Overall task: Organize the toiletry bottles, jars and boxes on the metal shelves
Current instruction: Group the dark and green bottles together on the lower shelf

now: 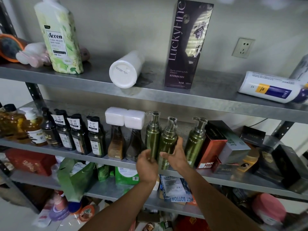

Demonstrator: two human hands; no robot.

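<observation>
Three green metallic pump bottles stand on the middle metal shelf. My left hand curls its fingers round the lower part of the left green bottle. My right hand holds the middle green bottle, thumb across its front and fingers along its right side. The two bottles stand upright, touching each other. The third green bottle stands apart to the right, untouched.
Left of the green bottles stand two white-capped amber bottles and a row of dark bottles. Boxes crowd the right. The top shelf holds an Accen bottle, a lying white bottle, a LuckyFine box and a lying white-purple bottle.
</observation>
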